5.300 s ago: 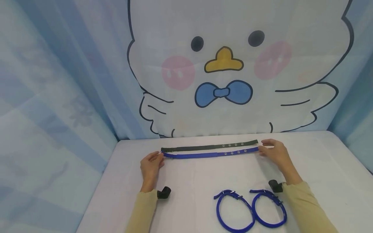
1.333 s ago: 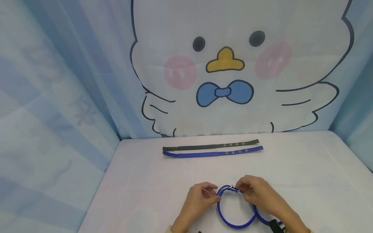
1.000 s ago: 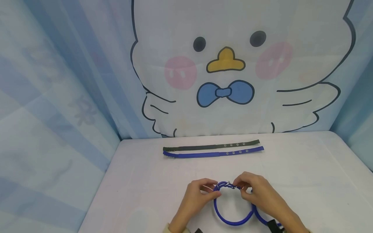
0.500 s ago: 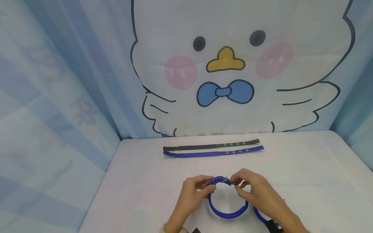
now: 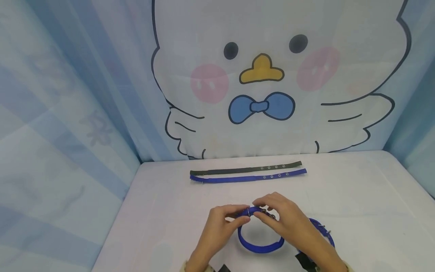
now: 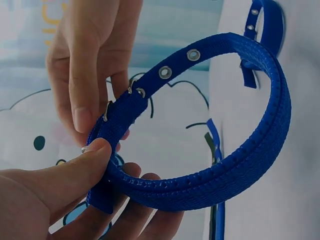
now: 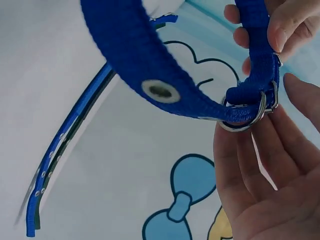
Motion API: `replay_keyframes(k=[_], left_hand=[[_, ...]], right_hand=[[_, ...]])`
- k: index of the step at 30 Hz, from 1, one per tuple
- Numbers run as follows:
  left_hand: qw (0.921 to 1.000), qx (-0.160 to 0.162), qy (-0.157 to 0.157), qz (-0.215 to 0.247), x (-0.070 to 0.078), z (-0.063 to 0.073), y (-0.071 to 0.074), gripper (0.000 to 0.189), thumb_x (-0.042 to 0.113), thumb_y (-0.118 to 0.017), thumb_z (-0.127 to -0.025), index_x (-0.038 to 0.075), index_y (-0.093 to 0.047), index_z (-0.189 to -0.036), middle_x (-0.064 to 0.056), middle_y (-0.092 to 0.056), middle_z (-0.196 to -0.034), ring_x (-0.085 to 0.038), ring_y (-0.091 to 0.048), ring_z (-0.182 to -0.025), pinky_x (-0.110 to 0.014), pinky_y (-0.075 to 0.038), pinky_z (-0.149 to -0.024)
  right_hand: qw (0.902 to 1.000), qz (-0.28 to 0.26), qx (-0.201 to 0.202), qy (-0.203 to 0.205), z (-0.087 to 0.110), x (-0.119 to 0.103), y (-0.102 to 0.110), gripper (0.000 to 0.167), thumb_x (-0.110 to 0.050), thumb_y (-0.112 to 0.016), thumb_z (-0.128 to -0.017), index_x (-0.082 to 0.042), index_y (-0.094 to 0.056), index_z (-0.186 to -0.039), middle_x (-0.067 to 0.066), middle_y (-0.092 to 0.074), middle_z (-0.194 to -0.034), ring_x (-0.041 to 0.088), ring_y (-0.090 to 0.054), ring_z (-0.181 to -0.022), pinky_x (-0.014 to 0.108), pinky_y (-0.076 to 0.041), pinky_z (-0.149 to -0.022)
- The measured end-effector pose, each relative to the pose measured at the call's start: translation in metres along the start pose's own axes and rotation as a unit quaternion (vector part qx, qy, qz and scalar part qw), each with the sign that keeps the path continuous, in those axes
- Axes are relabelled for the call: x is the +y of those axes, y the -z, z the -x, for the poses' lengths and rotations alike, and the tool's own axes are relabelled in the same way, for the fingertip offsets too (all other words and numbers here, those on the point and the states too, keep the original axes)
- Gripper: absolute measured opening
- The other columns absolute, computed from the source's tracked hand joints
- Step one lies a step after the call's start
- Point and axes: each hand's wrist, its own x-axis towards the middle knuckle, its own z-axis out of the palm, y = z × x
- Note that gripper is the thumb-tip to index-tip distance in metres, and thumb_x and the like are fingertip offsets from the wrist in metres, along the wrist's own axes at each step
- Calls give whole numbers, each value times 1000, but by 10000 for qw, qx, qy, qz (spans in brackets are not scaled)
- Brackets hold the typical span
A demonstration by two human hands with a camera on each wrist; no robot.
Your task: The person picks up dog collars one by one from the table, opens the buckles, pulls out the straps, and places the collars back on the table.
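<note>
A blue collar (image 5: 259,249), buckled into a loop, is held above the table. My left hand (image 5: 215,228) pinches its strap between thumb and fingers, left of the buckle. My right hand (image 5: 289,219) is at the buckle side, its fingers extended along the metal fittings. In the right wrist view, those fingers lie behind the D-ring (image 7: 261,117), while the thumb stands a little apart from the silver buckle (image 7: 274,95). Punched eyelets (image 6: 165,72) show on the strap in the left wrist view.
A dark green collar (image 5: 231,171) and a blue collar (image 5: 234,180) lie straight, side by side, towards the back of the white table (image 5: 374,196). Another looped blue collar (image 5: 321,227) lies at the right, partly hidden by my right forearm. A printed curtain (image 5: 261,139) stands behind.
Both hands left the straight collars and took up the nearer left loop, then raised it and shifted it left. My right hand has moved left along the buckle, its fingers spreading.
</note>
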Motion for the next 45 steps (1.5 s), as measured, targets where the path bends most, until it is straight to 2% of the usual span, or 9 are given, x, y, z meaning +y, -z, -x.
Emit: replay_keyframes(k=[7,14,21,29,34,36,41,45], left_hand=[[9998,-101,-25,-180,5,3,0,30,29,-73,-90,15,-74,-116,3,-76,-103,-2,-68,-89,-17,-57,-72],[9998,-59,-51,-186,5,3,-1,28,30,-73,-89,16,-75,-114,3,-76,-102,-4,-69,-90,-18,-57,-73],[9999,20,46,-165,3,2,-2,28,31,-75,-88,16,-75,-111,5,-76,-93,-5,-68,-85,-24,-59,-78],[9996,137,229,-44,1,3,-1,29,32,-78,-85,17,-76,-109,5,-76,-91,-5,-69,-82,-22,-59,-74],[9995,230,218,-71,1,4,1,26,29,-79,-85,17,-77,-107,5,-77,-92,-5,-69,-84,-22,-59,-75],[9996,239,131,-94,0,4,1,25,28,-78,-85,17,-78,-107,5,-77,-93,-4,-69,-85,-22,-59,-76],[9996,182,-191,-84,0,4,3,27,28,-77,-86,14,-77,-109,3,-77,-96,-6,-70,-87,-18,-57,-77],[9998,151,-110,32,0,5,2,27,27,-78,-85,14,-77,-109,2,-77,-95,-7,-70,-86,-18,-57,-76]], right_hand=[[9996,83,-106,241,-1,0,2,16,-22,-73,-90,-25,-72,-106,-17,-64,-96,2,-58,-88,23,-58,-77],[9988,69,13,486,-1,3,-1,14,-18,-70,-93,-26,-71,-105,-18,-65,-97,2,-57,-90,20,-57,-76],[9995,72,94,294,-2,3,-3,11,-18,-67,-95,-25,-71,-103,-14,-67,-96,3,-58,-88,22,-58,-77],[9991,37,399,117,-3,1,-7,8,-18,-66,-96,-22,-72,-98,-10,-67,-90,1,-58,-81,17,-56,-72],[9998,-132,164,-52,-4,-1,-6,9,-17,-67,-95,-22,-71,-102,-11,-66,-95,3,-58,-84,18,-55,-73],[9998,-155,15,100,-5,0,-5,12,-18,-68,-94,-24,-70,-105,-13,-65,-99,4,-58,-89,20,-56,-76],[9958,-36,-184,898,-6,3,-4,17,-16,-69,-94,-25,-70,-108,-16,-65,-104,5,-58,-98,25,-57,-83],[9938,95,-52,1107,-8,2,-3,17,-13,-71,-91,-25,-73,-102,-18,-66,-99,4,-59,-94,24,-58,-81]])
